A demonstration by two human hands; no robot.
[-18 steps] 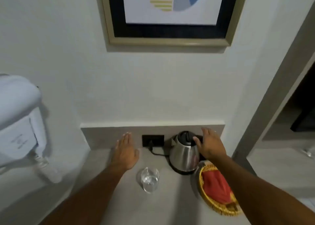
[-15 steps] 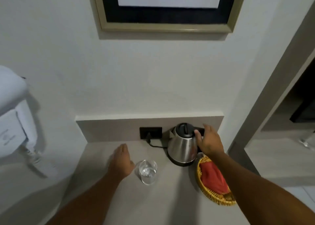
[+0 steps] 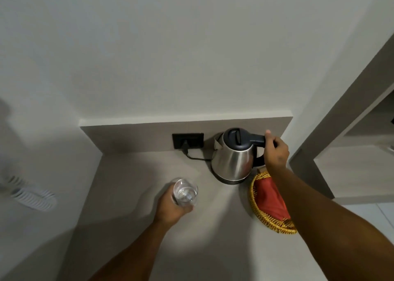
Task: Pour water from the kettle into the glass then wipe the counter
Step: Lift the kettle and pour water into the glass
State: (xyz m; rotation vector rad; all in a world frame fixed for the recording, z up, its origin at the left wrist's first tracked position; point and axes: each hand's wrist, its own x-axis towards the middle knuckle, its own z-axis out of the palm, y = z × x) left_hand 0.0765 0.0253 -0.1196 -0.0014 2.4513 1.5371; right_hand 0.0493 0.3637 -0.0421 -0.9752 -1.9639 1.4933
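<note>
A steel kettle point(image 3: 232, 163) with a black lid and handle stands on its base at the back right of the grey counter point(image 3: 132, 174). My right hand point(image 3: 275, 153) is wrapped around the kettle's handle. A clear glass point(image 3: 185, 192) stands on the counter left of and in front of the kettle, and my left hand point(image 3: 170, 208) grips it from the near side. A red cloth point(image 3: 270, 197) lies in a yellow wicker basket point(image 3: 259, 211) to the right of the kettle, partly hidden by my right forearm.
A black wall socket point(image 3: 188, 140) sits on the backsplash left of the kettle, with a black cord point(image 3: 196, 158) running to the kettle base. A wall edge rises to the right. A white coiled cable point(image 3: 32, 197) hangs at the far left.
My left hand moved back from beside the glass and closed around it. My right hand closed on the kettle handle. The camera tilted down, so the framed picture left the view.
</note>
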